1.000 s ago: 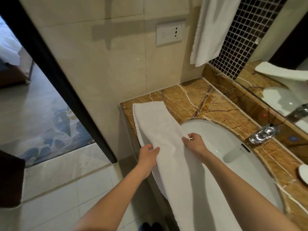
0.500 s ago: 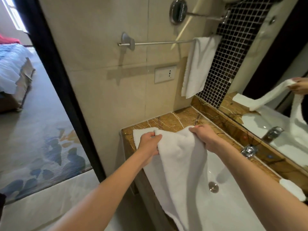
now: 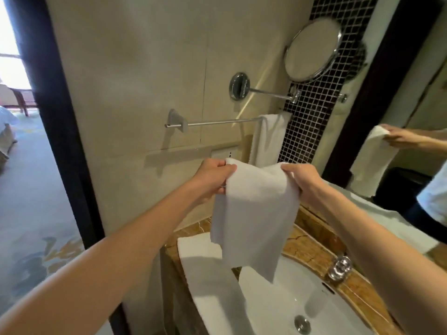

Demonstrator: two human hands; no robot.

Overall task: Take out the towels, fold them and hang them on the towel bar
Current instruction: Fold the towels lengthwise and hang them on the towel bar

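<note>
Raised higher, the folded white towel, pinched by left grip and right grip, remains to hang on the chrome towel bar.

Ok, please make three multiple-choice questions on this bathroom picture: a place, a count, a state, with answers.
1. Where on the towel bar is the hanging towel? A) left end B) middle C) right end
2. How many hands grip the front towel? A) none B) one C) two
3. How is that towel? A) flat on the counter B) held up over the sink C) draped over the bar
Answers: 1 C, it hangs by the black mosaic tiles; 2 C, left hand and right hand each grip a top corner; 3 B, it hangs free below the hands.
</note>
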